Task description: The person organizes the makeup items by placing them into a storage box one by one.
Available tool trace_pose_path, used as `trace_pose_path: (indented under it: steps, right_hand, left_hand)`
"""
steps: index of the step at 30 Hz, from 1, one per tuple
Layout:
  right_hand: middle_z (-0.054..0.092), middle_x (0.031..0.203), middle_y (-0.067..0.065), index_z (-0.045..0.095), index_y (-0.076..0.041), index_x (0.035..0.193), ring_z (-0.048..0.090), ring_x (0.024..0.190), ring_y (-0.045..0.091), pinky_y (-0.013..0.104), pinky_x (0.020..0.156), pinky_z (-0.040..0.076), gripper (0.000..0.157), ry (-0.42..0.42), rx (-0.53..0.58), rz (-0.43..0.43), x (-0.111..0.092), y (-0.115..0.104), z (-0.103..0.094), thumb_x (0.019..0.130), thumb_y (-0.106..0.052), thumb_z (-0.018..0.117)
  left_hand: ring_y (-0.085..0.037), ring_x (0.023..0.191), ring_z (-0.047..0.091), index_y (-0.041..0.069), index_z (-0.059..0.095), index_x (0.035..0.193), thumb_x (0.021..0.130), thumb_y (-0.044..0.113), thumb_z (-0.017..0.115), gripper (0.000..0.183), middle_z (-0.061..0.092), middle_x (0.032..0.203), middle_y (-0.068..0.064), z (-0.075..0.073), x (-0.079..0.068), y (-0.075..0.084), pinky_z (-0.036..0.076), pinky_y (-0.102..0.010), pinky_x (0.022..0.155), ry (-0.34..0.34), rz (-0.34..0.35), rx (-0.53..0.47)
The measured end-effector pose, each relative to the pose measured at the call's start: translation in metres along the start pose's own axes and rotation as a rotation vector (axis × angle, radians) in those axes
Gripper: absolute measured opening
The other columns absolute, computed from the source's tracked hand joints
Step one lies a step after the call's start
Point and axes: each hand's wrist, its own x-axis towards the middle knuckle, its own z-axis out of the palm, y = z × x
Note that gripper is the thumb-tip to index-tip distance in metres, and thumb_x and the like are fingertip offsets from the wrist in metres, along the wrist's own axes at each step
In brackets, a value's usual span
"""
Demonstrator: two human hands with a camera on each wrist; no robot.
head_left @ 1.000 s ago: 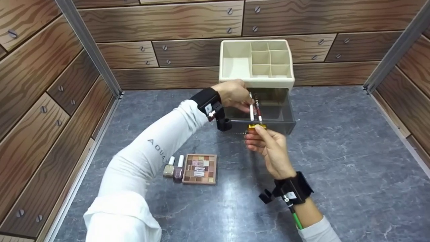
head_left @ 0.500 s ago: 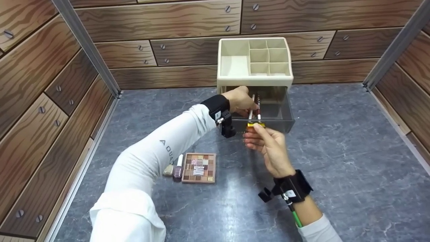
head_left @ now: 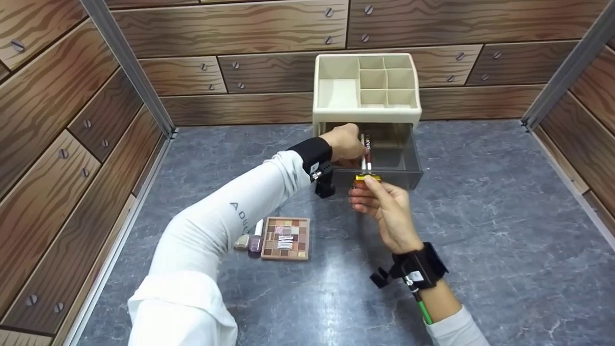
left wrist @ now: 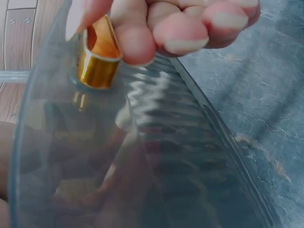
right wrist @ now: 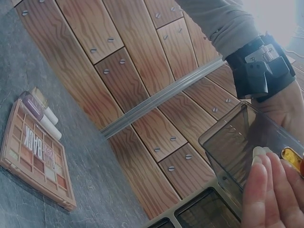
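A smoky clear drawer (head_left: 408, 179) stands pulled out from a cream desktop organizer (head_left: 366, 117). My left hand (head_left: 345, 144) reaches into it, fingers around a slim white stick (head_left: 363, 165); the fingertips are partly hidden. Close beside that lies a dark red-brown makeup pencil (head_left: 369, 158) with light lettering and a pale end. On the drawer's front my right hand (head_left: 384, 211) pinches the gold handle (head_left: 368, 178) under its thumb. The left wrist view shows this loop handle (left wrist: 99, 69) close up, the right hand's fingers (left wrist: 178, 31) curled beside it.
An eyeshadow palette (head_left: 286, 239) lies on the grey marbled surface in front of the organizer, left of the drawer. Beside it are a purple nail polish bottle (head_left: 255, 243) and a beige one (head_left: 242, 242), partly behind my left sleeve. Wood-patterned walls (head_left: 269, 29) surround the surface.
My left hand has moved right and lower into the drawer with the white stick, which now lies close alongside the red-brown pencil. The right hand has stayed on the handle.
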Motion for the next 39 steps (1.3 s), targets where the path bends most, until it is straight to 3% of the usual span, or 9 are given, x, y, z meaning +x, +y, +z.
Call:
trace_pose_path:
  steps: [8, 14, 17, 22, 26, 29, 32, 35, 39]
  right_hand:
    - [0.077, 0.083, 0.011, 0.074, -0.002, 0.095, 0.075, 0.071, 0.019, 0.026, 0.064, 0.063, 0.021, 0.0, 0.004, -0.001, 0.002, 0.0, 0.001, 0.107, -0.012, 0.059]
    - [0.077, 0.083, 0.011, 0.074, -0.003, 0.096, 0.075, 0.071, 0.018, 0.026, 0.064, 0.063, 0.022, -0.005, 0.01, 0.002, 0.003, 0.0, 0.001, 0.107, -0.013, 0.059]
    - [0.077, 0.083, 0.011, 0.074, -0.003, 0.096, 0.075, 0.071, 0.018, 0.026, 0.065, 0.063, 0.021, -0.01, 0.013, 0.003, 0.003, 0.0, 0.001, 0.107, -0.012, 0.059]
    - [0.077, 0.083, 0.011, 0.075, -0.002, 0.096, 0.075, 0.071, 0.019, 0.027, 0.065, 0.063, 0.022, -0.012, 0.01, -0.008, 0.002, 0.0, -0.001, 0.107, -0.011, 0.058]
    - [0.077, 0.083, 0.011, 0.075, -0.002, 0.096, 0.075, 0.071, 0.019, 0.026, 0.065, 0.063, 0.022, -0.017, 0.01, -0.012, -0.001, 0.001, -0.003, 0.108, -0.011, 0.058]
    - [0.077, 0.084, 0.012, 0.074, -0.002, 0.097, 0.075, 0.072, 0.019, 0.027, 0.066, 0.063, 0.022, -0.024, 0.013, -0.007, -0.002, 0.001, -0.003, 0.108, -0.011, 0.058]
    - [0.077, 0.084, 0.012, 0.074, -0.002, 0.097, 0.075, 0.073, 0.019, 0.027, 0.066, 0.063, 0.021, -0.029, 0.012, -0.008, -0.002, 0.002, -0.003, 0.107, -0.011, 0.058]
    - [0.077, 0.084, 0.012, 0.074, -0.002, 0.098, 0.075, 0.072, 0.019, 0.027, 0.066, 0.063, 0.021, -0.028, 0.01, -0.017, -0.001, 0.002, -0.003, 0.107, -0.012, 0.059]
    - [0.077, 0.084, 0.012, 0.074, -0.002, 0.097, 0.075, 0.073, 0.019, 0.027, 0.067, 0.063, 0.021, -0.025, -0.001, -0.019, 0.0, 0.002, -0.004, 0.107, -0.012, 0.059]
  left_hand:
    - [-0.012, 0.063, 0.07, 0.0, 0.059, 0.117, 0.106, 0.019, 0.062, 0.022, 0.075, 0.086, -0.006, -0.011, -0.009, 0.001, 0.06, -0.024, 0.067, -0.018, 0.02, -0.03]
    - [-0.016, 0.063, 0.067, -0.003, 0.055, 0.115, 0.106, 0.021, 0.064, 0.027, 0.069, 0.082, -0.01, -0.027, -0.02, -0.001, 0.064, -0.034, 0.08, -0.072, 0.079, -0.259]
    - [-0.018, 0.075, 0.066, -0.001, 0.057, 0.114, 0.106, 0.021, 0.064, 0.024, 0.068, 0.093, -0.012, -0.037, -0.025, -0.003, 0.063, -0.036, 0.087, -0.092, 0.154, -0.386]
    - [-0.027, 0.109, 0.066, -0.003, 0.057, 0.13, 0.107, 0.015, 0.062, 0.03, 0.065, 0.121, -0.017, -0.057, -0.029, -0.007, 0.061, -0.036, 0.093, 0.057, 0.358, -0.582]
    - [-0.029, 0.116, 0.064, -0.005, 0.059, 0.132, 0.103, 0.008, 0.065, 0.032, 0.066, 0.124, -0.016, -0.075, -0.024, -0.015, 0.06, -0.04, 0.097, 0.24, 0.431, -0.764]
    - [-0.027, 0.113, 0.063, -0.004, 0.06, 0.13, 0.1, 0.008, 0.069, 0.033, 0.065, 0.122, -0.014, -0.086, -0.016, -0.025, 0.057, -0.044, 0.101, 0.34, 0.377, -0.865]
    - [-0.024, 0.123, 0.058, 0.0, 0.055, 0.137, 0.098, 0.015, 0.072, 0.045, 0.059, 0.133, -0.011, -0.094, -0.006, -0.038, 0.052, -0.046, 0.106, 0.381, 0.246, -0.895]
    - [-0.028, 0.14, 0.045, 0.009, 0.045, 0.147, 0.096, 0.027, 0.075, 0.062, 0.045, 0.152, -0.008, -0.099, 0.006, -0.051, 0.045, -0.051, 0.112, 0.33, 0.09, -0.92]
    - [-0.04, 0.152, 0.03, 0.02, 0.027, 0.161, 0.094, 0.046, 0.074, 0.086, 0.025, 0.169, -0.01, -0.099, 0.025, -0.065, 0.034, -0.069, 0.116, 0.163, -0.091, -1.025]
